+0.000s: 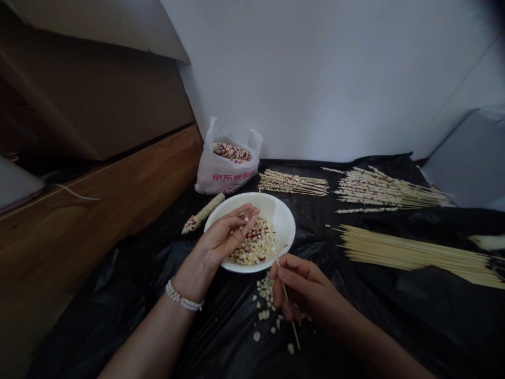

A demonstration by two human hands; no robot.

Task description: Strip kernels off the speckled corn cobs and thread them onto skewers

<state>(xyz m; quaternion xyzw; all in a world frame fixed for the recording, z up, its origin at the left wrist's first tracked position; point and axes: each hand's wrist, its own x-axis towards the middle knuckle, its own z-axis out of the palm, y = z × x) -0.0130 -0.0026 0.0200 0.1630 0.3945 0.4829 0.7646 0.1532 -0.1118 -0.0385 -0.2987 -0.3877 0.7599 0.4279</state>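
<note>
My right hand (298, 287) pinches a thin bamboo skewer (291, 316), which slants up and left over the bowl; a few pale kernels seem to sit on it just above my fingers. My left hand (226, 234), wearing a beaded bracelet, is over the bowl's left side. Its fingers are curled around a small white corn kernel (246, 219), and a thin shiny line shows across them. Below is the white bowl (287, 216), holding loose corn kernels (252, 247), cream and dark red. More loose kernels (265, 288) lie scattered on the black plastic sheet in front.
A partly stripped corn cob (203, 213) lies left of the bowl. Behind it stands a white plastic bag (224, 176) with cobs. Kernel-threaded skewers lie in a smaller bundle (292, 183) and a larger bundle (379, 188). Bare skewers (410, 252) lie at right. A wooden board (130, 184) borders the left.
</note>
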